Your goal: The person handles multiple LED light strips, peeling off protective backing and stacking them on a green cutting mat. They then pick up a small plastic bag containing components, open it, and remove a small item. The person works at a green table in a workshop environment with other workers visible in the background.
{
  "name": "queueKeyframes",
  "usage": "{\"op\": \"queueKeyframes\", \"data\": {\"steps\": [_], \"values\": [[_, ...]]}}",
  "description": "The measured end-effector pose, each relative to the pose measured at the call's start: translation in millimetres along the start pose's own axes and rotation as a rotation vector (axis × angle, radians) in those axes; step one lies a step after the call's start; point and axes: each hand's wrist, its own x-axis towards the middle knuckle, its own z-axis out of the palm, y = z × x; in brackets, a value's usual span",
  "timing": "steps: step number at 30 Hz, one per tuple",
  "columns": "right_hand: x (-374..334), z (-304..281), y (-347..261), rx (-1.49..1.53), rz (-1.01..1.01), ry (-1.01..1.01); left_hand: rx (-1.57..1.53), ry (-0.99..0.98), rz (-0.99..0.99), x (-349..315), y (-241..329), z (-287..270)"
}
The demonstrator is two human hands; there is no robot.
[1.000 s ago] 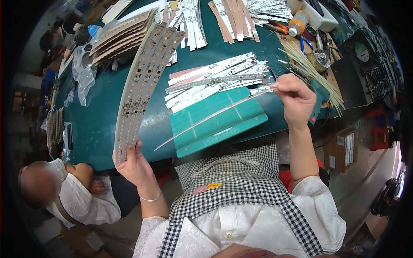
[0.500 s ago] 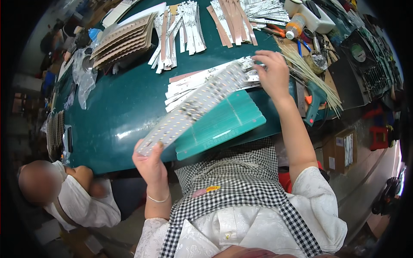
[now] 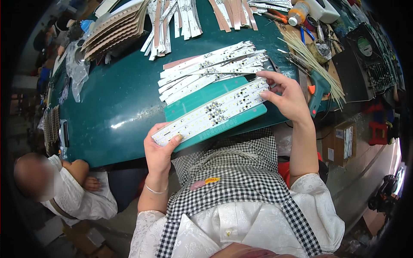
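Between my hands is a white LED circuit board panel (image 3: pixel 202 115), long and dotted with small yellow LEDs and dark parts at its middle. My left hand (image 3: pixel 161 146) grips its lower left end, thumb on top. At the upper right end my right hand (image 3: pixel 284 94) pinches the board's edge between thumb and fingers. The panel lies over, or just above, a green ribbed tray (image 3: pixel 258 112); whether it touches I cannot tell. Just beyond lies a pile of white LED strips (image 3: pixel 211 71), partly overlapping the tray's far side.
More strip bundles (image 3: pixel 176 21) lie at the far side, beside a stack of brown boards (image 3: pixel 114 32). On the right are a green glue gun (image 3: pixel 318 92), pale sticks (image 3: pixel 312 66), an orange-capped bottle (image 3: pixel 298 13) and pliers. A seated person (image 3: pixel 77 185) is at lower left.
The LED panel has come down and toward me, from a raised slant over the strips to above the green tray. Both hands keep hold of it; my right hand has moved nearer.
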Motion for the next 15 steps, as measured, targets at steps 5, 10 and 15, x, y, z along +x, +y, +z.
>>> {"op": "queueKeyframes", "data": {"steps": [5,10,15], "values": [[-9,1,7,0.170,-0.030,0.031,0.065,0.006,0.069,-1,3,3],[-2,-5,3,0.017,-0.096,-0.010,0.095,0.093,0.239,0,11,14],[0,-13,-8,-0.146,-0.081,-0.085,0.206,0.054,0.175,1,0,-8]]}}
